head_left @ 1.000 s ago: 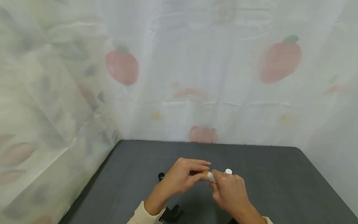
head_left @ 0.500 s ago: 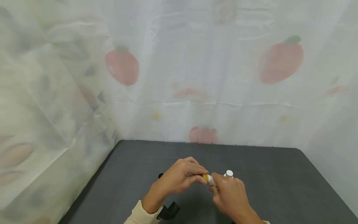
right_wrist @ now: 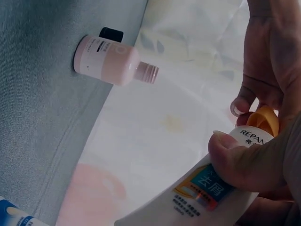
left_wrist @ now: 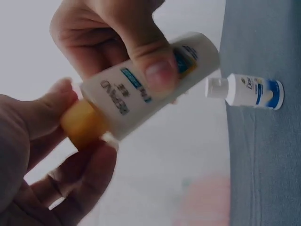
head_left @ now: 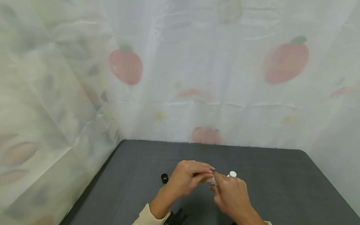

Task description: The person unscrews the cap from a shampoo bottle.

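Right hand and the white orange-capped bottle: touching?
Touching. The left wrist view shows it: the thumb of the right hand lies on the front of the white orange-capped bottle, no gap visible.

On the orange-capped white bottle (right_wrist: 202,188), at five o'clock in the right wrist view, dark capitals read REPAN, the word's end unclear; Chinese characters start beneath, partly covered. Its teal panel (right_wrist: 208,182) carries 去屑 in large characters, with rows of smaller print towards seven o'clock, too small to read. On the blue-and-white bottle (left_wrist: 256,92), at three o'clock in the left wrist view, the brand reads Dove. The pink bottle (right_wrist: 107,60), at eleven o'clock in the right wrist view, bears print too small to read.
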